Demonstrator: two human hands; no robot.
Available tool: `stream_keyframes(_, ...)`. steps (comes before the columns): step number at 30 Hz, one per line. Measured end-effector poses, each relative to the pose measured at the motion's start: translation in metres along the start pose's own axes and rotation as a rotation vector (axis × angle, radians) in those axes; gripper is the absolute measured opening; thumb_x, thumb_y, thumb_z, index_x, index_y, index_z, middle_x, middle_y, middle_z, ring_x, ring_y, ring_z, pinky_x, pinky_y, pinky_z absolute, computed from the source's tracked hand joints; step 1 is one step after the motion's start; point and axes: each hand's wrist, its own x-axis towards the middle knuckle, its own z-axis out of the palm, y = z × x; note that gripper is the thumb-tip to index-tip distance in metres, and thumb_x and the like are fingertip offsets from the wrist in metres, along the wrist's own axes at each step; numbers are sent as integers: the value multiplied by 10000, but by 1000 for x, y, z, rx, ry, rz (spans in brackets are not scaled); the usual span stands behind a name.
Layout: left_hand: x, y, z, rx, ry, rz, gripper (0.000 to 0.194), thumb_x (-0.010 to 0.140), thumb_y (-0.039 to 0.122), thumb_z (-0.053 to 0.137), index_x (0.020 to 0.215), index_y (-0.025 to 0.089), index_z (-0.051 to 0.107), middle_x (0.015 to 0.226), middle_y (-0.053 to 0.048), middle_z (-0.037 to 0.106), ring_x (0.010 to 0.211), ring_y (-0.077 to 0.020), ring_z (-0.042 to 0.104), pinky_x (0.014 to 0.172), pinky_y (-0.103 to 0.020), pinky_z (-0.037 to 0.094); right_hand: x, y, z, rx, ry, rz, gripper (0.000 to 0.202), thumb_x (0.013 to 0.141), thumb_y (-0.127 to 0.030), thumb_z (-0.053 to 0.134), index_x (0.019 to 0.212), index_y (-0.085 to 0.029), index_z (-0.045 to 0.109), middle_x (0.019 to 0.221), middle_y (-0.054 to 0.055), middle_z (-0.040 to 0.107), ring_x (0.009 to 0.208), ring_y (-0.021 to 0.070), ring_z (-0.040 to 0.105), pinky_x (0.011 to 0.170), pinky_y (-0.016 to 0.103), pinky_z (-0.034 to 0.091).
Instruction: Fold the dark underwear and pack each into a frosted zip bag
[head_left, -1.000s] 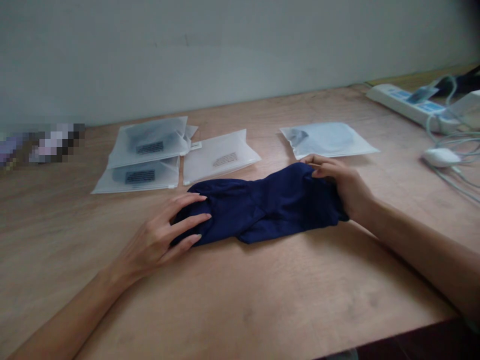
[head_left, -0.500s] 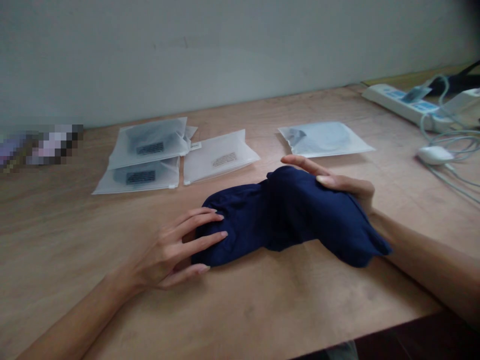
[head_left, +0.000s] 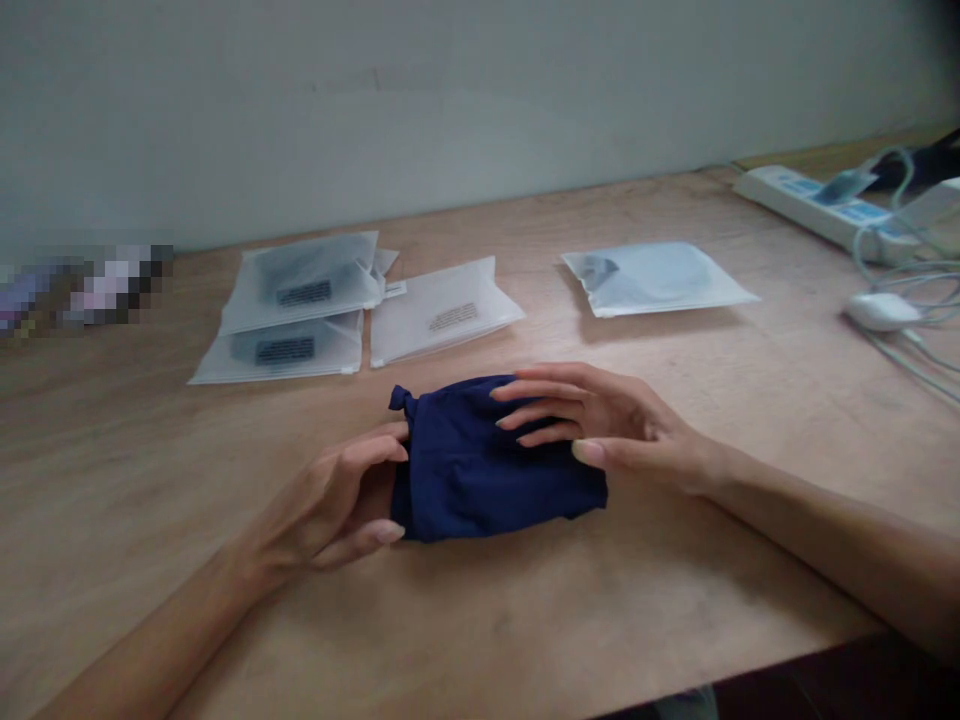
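Note:
A dark blue fabric garment (head_left: pixel 480 470) lies folded over on itself in a compact bundle on the wooden table. Its exact kind does not show. A small twist of cloth sticks up at its upper left corner. My left hand (head_left: pixel 337 495) rests at the bundle's left edge, thumb and fingers apart, with fingertips against the fabric. Over the right part of the cloth, my right hand (head_left: pixel 607 415) is open, its fingers stretched out and the thumb near the right edge. Whether the right fingertips press on the fabric or hover just above it, I cannot tell.
Frosted zip pouches with dark contents (head_left: pixel 300 285) overlap at the back left, beside a flatter pouch (head_left: pixel 442 315). Another pouch (head_left: pixel 660 280) with pale contents lies back right. A power strip (head_left: pixel 810 205), cables and a white adapter (head_left: pixel 885 311) occupy the far right. A wall rises behind.
The garment's right part has been folded over to the left, onto the rest. My right hand has come out from under it and now lies above the cloth. The left hand has barely moved.

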Motion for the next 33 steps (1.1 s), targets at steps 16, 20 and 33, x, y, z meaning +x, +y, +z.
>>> stream_keyframes(16,13,4,-8,239,-124,-18,470,1047,490,414,1389,186,523,1564,-126,423,1524,-343,266,1246,-558,281,1,14,0,-1090,-127,-357,416,953,-138,501,1354,-136,612,1389,127,647,1376,249,524,1148,431,458)
stream_keyframes(20,11,0,-6,188,-178,-58,724,1019,691,169,1524,226,400,1532,-128,476,1480,-328,353,1245,-551,241,1,7,-4,-993,-228,-315,518,944,-206,484,1459,-175,524,1454,116,597,1419,251,480,1178,479,412)
stream_keyframes(33,15,5,-7,290,-204,146,617,1062,583,195,1537,262,425,1589,-101,429,1536,-344,267,1255,-586,212,-4,17,11,-1110,-49,-309,405,1006,-247,527,1404,-184,572,1454,129,591,1386,227,515,1181,456,407)
